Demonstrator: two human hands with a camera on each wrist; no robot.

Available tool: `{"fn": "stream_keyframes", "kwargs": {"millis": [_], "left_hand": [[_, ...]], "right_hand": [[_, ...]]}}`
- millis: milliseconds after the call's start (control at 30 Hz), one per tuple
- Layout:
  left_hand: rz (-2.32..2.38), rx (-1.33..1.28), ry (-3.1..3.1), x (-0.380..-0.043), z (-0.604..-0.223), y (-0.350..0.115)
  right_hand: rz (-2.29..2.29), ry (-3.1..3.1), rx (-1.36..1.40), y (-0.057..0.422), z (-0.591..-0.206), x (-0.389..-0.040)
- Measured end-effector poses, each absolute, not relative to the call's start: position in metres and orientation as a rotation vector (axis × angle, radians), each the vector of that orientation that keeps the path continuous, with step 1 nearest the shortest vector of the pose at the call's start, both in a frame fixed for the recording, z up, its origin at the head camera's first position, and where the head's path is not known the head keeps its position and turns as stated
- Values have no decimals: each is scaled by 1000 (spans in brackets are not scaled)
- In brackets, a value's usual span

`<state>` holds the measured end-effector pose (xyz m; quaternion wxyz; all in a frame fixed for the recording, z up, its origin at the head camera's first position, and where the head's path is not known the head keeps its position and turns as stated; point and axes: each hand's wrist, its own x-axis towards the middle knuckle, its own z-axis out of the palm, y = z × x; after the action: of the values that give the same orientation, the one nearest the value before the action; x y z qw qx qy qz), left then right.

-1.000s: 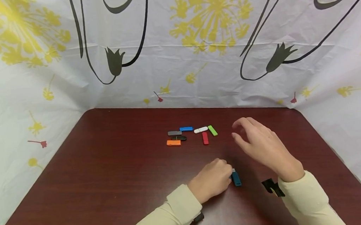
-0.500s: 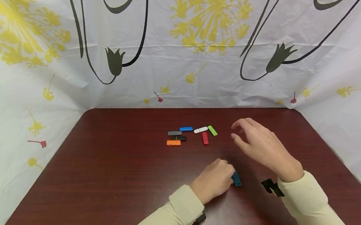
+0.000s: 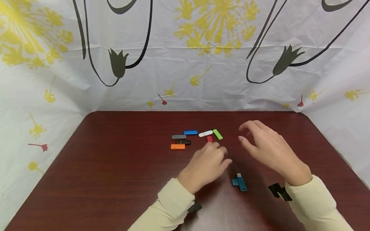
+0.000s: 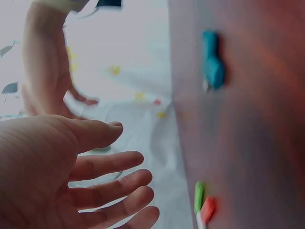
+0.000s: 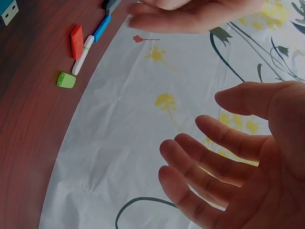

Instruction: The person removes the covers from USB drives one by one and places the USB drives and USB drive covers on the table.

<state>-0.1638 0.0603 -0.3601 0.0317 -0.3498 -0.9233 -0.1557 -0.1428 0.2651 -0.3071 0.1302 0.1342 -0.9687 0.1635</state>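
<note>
My left hand (image 3: 205, 166) hovers over the table with relaxed fingers and nothing in them, its knuckles overlapping the red USB stick (image 3: 209, 139) in the head view. Nearer to me lies a teal USB stick (image 3: 241, 183), its metal plug bare and pointing away. The teal cap (image 3: 235, 182) rests right beside it, on its left. My right hand (image 3: 269, 148) is held raised to the right, fingers loosely bent and empty. The left wrist view shows the left palm and spread fingers (image 4: 131, 183), apart from the teal USB stick (image 4: 215, 71).
Several more USB sticks lie grouped farther back: orange (image 3: 178, 147), black (image 3: 183, 142), grey (image 3: 178, 136), blue (image 3: 191, 132), white (image 3: 205, 133) and green (image 3: 217, 134). The dark red table (image 3: 111, 172) is bordered by a patterned white sheet (image 3: 169, 77).
My left hand has left the teal USB stick and moved away from me and to the left, uncovering the cap beside it. The right hand has stayed nearly still.
</note>
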Motion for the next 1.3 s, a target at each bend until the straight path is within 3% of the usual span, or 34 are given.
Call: {"fn": "stream_keyframes", "kwargs": {"millis": [833, 1300], "left_hand": [[-862, -524, -2850, -217, -338, -20], [-852, -417, -2982, -237, -355, -46]], "right_hand": [[487, -2876, 387, 267, -315, -155], [491, -2881, 390, 264, -316, -155]]}}
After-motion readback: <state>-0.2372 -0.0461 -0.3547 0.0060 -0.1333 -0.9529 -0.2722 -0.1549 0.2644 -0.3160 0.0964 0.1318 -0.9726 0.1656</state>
